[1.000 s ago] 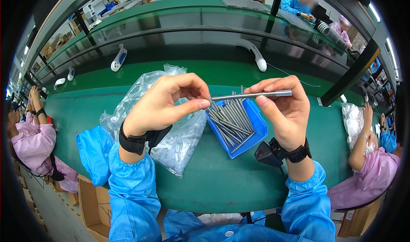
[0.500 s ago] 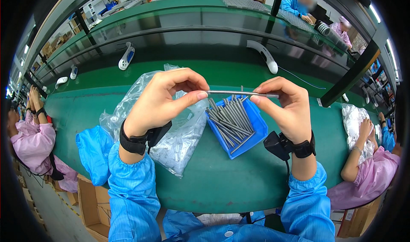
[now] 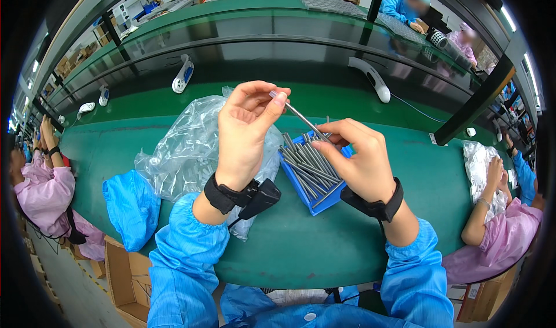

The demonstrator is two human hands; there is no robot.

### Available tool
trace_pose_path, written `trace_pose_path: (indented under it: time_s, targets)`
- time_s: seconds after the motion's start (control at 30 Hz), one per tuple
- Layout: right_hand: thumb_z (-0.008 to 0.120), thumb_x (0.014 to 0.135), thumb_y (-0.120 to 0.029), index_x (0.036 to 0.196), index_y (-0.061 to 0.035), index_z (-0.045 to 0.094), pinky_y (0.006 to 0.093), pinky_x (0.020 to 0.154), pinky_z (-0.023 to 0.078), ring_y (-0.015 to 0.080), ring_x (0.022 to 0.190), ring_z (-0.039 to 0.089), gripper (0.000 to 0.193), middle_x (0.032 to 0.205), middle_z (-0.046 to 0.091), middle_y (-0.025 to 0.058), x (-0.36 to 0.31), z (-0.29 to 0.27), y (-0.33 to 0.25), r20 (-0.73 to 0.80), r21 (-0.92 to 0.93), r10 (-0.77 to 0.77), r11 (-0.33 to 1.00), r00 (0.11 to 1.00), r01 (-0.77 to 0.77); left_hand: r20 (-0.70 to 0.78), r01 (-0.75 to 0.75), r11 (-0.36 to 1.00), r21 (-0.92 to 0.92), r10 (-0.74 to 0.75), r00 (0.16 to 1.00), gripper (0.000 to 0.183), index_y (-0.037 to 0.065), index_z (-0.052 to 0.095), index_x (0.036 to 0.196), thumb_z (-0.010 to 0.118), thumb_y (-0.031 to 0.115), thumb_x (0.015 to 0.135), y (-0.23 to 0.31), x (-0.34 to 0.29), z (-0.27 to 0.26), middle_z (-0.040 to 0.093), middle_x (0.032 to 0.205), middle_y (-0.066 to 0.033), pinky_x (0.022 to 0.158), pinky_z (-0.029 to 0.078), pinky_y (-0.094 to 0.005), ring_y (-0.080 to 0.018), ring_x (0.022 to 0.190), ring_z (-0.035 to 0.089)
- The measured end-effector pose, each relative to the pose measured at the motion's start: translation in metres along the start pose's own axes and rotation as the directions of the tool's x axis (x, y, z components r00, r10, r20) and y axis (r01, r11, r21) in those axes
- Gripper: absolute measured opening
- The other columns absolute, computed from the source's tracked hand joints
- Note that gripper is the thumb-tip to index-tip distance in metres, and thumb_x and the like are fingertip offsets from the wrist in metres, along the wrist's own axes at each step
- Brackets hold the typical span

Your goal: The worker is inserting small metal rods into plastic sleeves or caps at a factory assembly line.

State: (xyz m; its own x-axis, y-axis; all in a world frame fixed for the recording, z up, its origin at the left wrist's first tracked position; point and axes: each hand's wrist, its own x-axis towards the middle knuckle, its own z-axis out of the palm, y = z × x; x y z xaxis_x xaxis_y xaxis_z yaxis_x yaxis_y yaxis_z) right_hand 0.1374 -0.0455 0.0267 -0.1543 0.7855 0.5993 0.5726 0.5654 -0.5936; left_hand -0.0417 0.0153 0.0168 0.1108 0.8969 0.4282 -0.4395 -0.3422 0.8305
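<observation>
A thin, ribbed metal spring (image 3: pixel 302 116) slants between my hands, its upper left end in a short clear sleeve. My left hand (image 3: pixel 246 128), palm turned partly toward me, pinches that end between thumb and fingers. Lower down and to the right, my right hand (image 3: pixel 360 157) grips the other end with thumb and forefinger. Beneath it stands a blue plastic bin (image 3: pixel 328 205) holding several similar grey springs (image 3: pixel 307 165); my right hand hides part of it. To the left lies a clear plastic bag (image 3: pixel 191 134) with small clear pieces inside, partly behind my left forearm.
A crumpled blue cloth or bag (image 3: pixel 132 209) lies on the green table (image 3: pixel 289 253) at left. Beyond, white curved housings (image 3: pixel 183 76) rest on a green belt (image 3: pixel 243 103). A dark post (image 3: pixel 475 105) stands at right. Co-workers in pink sit at both sides.
The spring has swung from level to slanting, its left end up. My left hand has moved right and turned; my right hand has shifted slightly left and down. The housings have moved right.
</observation>
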Motion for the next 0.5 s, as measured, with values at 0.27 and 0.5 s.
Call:
trace_pose_path:
  time_s: [0.27, 0.5]
  targets:
    - [0.071, 0.08, -0.01, 0.09, -0.0025, 0.064, 0.0315, 0.056, 0.049, 0.0221, 0.062, 0.062, 0.014, 0.072, 0.061, 0.009, -0.004, 0.011, 0.001, -0.062, -0.068, -0.027, 0.997, 0.998, 0.022, -0.074, -0.149, 0.989, -0.021, 0.147, 0.986, 0.021, 0.001, 0.059, 0.108, 0.066, 0.002, 0.088, -0.01, -0.009, 0.009, 0.065, 0.103, -0.0135, 0.085, 0.05, -0.0304, -0.0181, 0.094, 0.063]
    - [0.07, 0.082, -0.008, 0.091, -0.0002, 0.063, 0.0301, 0.056, 0.05, 0.0212, 0.062, 0.064, 0.014, 0.073, 0.063, 0.0109, -0.005, 0.013, -0.004, -0.044, 0.032, 0.034, 0.999, 0.998, -0.033, -0.055, -0.161, 0.985, -0.062, 0.158, 0.986, 0.022, 0.001, 0.06, 0.108, 0.065, 0.001, 0.087, -0.009, -0.012, 0.011, 0.065, 0.102, -0.0132, 0.086, 0.051, -0.0309, -0.0192, 0.094, 0.064]
